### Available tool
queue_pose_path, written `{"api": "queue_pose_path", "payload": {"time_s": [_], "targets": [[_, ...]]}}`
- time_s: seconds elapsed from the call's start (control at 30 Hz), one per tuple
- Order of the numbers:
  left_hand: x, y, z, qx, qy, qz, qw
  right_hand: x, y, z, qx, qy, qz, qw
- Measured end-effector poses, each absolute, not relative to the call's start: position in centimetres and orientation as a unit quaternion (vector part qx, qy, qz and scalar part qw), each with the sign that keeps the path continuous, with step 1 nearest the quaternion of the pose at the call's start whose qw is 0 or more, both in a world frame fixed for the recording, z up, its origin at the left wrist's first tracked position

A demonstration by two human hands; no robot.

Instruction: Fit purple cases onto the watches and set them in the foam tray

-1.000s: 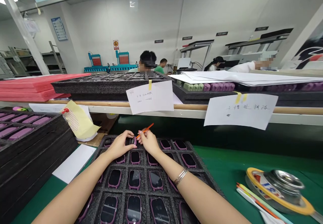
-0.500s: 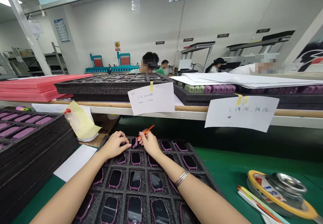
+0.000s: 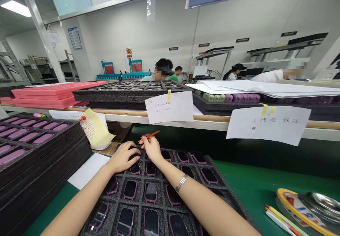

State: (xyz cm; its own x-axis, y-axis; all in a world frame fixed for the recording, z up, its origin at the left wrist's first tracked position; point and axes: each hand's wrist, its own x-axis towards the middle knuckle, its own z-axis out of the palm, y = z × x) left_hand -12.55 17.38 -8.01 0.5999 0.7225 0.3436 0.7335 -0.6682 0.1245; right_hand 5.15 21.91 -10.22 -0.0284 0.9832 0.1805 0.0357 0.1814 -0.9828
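Observation:
A black foam tray (image 3: 140, 204) lies on the green surface, its compartments holding purple-framed watch cases with dark screens, such as one watch case (image 3: 151, 192). At the tray's far edge, my right hand (image 3: 152, 150) pinches a thin orange stick (image 3: 152, 135), which points up to the right. Just left of it, my left hand (image 3: 124, 156) rests over the far left compartments with its fingers curled over a dark watch case that they partly cover. Whether the left fingers grip that case cannot be made out.
Stacked foam trays of purple parts (image 3: 18, 134) stand at the left. A shelf edge (image 3: 127, 117) with hanging paper notes crosses ahead. A yellow-rimmed round container (image 3: 308, 211) and several coloured sticks (image 3: 281, 219) lie at the right. People sit beyond the shelf.
The view has shifted, moving the scene rightward. My right hand has moved left, closer to my left hand, with the orange stick. The tilted purple case formerly between the hands is now hidden.

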Motion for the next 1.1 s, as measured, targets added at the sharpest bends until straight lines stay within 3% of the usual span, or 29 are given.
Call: {"api": "queue_pose_path", "payload": {"time_s": [1.1], "targets": [[-13.5,18.5,-8.9,-0.823,-0.473,-0.291,-0.118,4.3,22.0,-11.9,-0.436,-0.595,0.463,0.492]]}}
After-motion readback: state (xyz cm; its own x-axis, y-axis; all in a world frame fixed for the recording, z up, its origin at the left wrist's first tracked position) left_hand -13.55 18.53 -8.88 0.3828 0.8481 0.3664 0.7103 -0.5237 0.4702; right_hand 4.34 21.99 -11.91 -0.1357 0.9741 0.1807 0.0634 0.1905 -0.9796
